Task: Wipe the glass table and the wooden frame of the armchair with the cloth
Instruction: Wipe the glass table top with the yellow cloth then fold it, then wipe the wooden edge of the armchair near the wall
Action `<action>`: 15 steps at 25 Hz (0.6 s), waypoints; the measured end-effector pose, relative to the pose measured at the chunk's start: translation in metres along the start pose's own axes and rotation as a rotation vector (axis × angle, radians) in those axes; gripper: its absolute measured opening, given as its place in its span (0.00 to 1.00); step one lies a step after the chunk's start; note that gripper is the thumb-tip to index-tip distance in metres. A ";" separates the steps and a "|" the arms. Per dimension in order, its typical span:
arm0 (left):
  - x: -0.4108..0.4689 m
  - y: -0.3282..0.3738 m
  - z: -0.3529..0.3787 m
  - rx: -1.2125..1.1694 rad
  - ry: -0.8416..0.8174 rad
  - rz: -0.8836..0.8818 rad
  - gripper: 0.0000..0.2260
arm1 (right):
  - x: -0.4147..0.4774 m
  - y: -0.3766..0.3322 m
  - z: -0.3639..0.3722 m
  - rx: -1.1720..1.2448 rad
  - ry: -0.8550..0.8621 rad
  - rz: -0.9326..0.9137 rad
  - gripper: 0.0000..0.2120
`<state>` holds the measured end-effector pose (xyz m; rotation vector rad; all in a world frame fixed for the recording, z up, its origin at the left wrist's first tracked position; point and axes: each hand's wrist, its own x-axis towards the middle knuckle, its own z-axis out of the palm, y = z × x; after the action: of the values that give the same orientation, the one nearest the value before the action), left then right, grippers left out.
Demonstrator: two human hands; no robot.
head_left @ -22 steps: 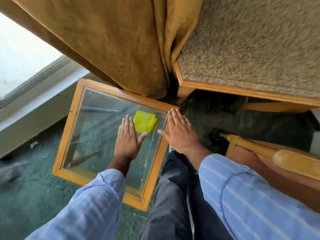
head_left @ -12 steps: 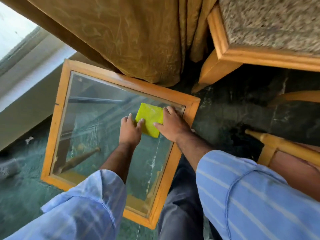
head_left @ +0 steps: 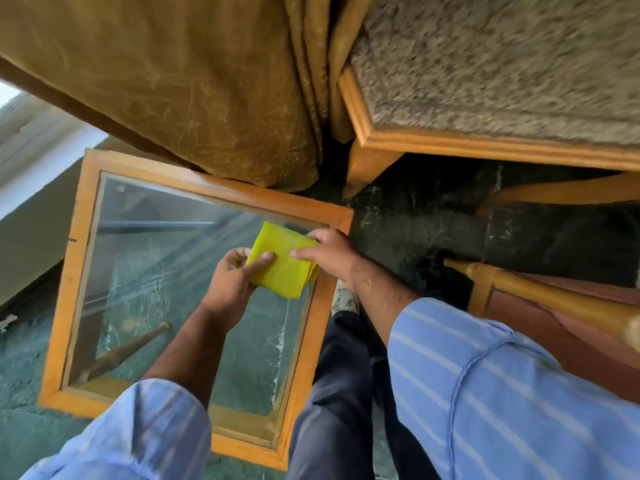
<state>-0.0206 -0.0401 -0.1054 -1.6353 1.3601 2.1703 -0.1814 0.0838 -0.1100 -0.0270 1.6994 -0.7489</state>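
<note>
Head view. The cloth [head_left: 283,263], a folded yellow square, is held between both hands just above the glass table [head_left: 145,271], near its far right corner. The left hand [head_left: 230,285] pinches the cloth's left edge, thumb on top and fingers beneath. The right hand [head_left: 329,254] pinches the right edge, index finger laid across the upper face.

Handling, as a judgement: the cloth is light, soft and limp; several layers show at its near right corner. Grip it flat across the whole fold so the layers do not slide apart.

The pane below the hands is smooth, hard and fragile, streaked with whitish marks, and set in an orange wooden rim. To the right of the right hand stands the armchair [head_left: 519,299], with a rounded, varnished wooden frame. Beyond the hands hang a mustard curtain [head_left: 180,84] and a coarse upholstered seat [head_left: 502,64].
</note>
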 end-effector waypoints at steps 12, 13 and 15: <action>-0.113 0.055 0.239 0.307 -0.528 0.154 0.32 | -0.213 0.065 -0.238 0.045 0.038 -0.019 0.10; -0.125 0.061 0.267 0.326 -0.556 0.176 0.30 | -0.235 0.074 -0.260 0.095 0.086 -0.028 0.08; -0.149 0.074 0.321 0.366 -0.581 0.219 0.21 | -0.277 0.094 -0.297 0.168 0.188 -0.061 0.07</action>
<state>-0.2307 0.1990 0.0666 -0.6808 1.6504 2.0907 -0.3319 0.4064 0.1074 0.1120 1.8135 -0.9629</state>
